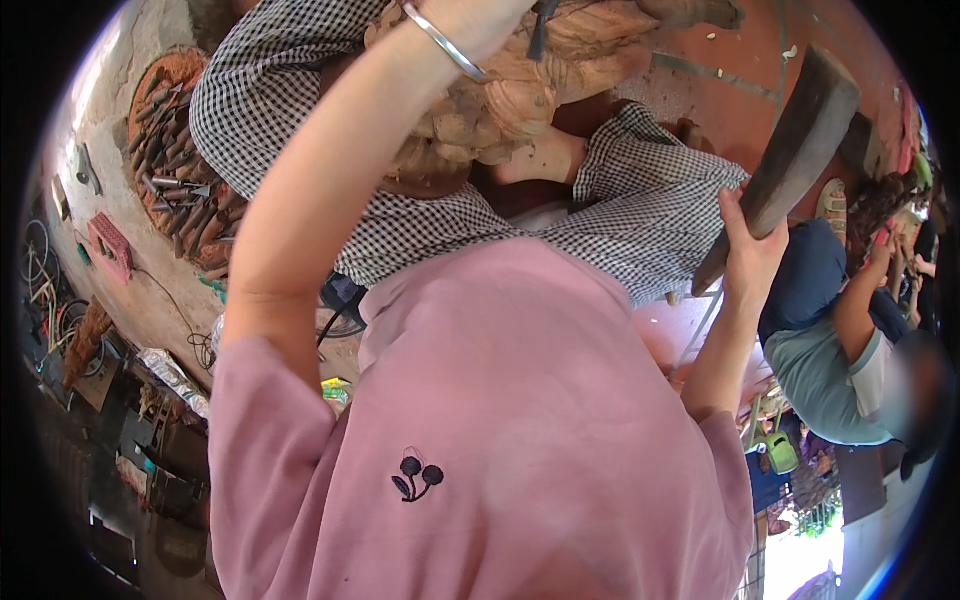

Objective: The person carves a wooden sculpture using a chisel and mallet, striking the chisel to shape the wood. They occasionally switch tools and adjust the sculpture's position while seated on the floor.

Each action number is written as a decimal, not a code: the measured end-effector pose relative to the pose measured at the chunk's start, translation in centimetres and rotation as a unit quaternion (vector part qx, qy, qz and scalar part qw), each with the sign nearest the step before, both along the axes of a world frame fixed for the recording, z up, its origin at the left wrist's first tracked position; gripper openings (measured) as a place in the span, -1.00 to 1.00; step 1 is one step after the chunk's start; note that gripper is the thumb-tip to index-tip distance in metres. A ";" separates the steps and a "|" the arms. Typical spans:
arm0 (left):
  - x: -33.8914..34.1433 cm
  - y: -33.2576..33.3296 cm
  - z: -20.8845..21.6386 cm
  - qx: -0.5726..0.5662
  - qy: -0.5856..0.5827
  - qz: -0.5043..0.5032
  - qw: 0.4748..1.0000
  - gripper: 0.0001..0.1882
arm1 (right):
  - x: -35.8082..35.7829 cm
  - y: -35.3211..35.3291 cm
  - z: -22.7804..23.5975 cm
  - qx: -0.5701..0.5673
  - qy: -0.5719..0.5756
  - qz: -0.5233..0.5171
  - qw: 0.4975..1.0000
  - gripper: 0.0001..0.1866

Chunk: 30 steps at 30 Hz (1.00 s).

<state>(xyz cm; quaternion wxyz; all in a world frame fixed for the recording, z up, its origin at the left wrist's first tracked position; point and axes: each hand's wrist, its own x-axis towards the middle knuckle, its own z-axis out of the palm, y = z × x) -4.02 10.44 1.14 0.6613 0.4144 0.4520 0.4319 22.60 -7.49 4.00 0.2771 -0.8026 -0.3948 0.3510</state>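
My left hand [480,25], with a silver bangle at the wrist, reaches over a carved wooden piece [530,95] at the top. Its fingers are cut off by the upper edge. Right beside it, the dark metal blade of a chisel [539,35] points down at the carving; its upper part is out of view. My right hand [752,245] is closed around the narrow lower end of a dark wooden mallet [800,140], whose thick end tilts up and to the right, apart from the carving. The carving has rippled, leaf-like relief and lies by my legs.
At the left, a round heap of chisels and gouges [180,180] lies in reddish wood dust. A pink basket [110,245] and a thin cable [165,300] are farther left. Another person [830,340] sits close on the right. Reddish floor tiles [720,60] show behind the carving.
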 end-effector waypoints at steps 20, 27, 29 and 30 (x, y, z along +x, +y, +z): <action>-4.0 -0.9 -0.1 0.173 0.334 -0.361 0.854 -0.29 | 0.8 1.1 -0.5 -0.041 -0.003 0.083 0.996 -0.53; -3.6 -0.7 -0.4 0.244 0.322 -0.361 0.841 -0.18 | 1.1 1.3 -0.4 -0.045 -0.013 0.098 0.994 -0.50; -3.5 -0.7 -0.9 0.258 0.310 -0.363 0.840 -0.24 | 1.0 1.3 -0.4 -0.043 -0.012 0.095 0.994 -0.49; -3.5 -0.6 -1.1 0.264 0.305 -0.364 0.839 -0.27 | 0.9 1.3 -0.4 -0.042 -0.011 0.094 0.995 -0.48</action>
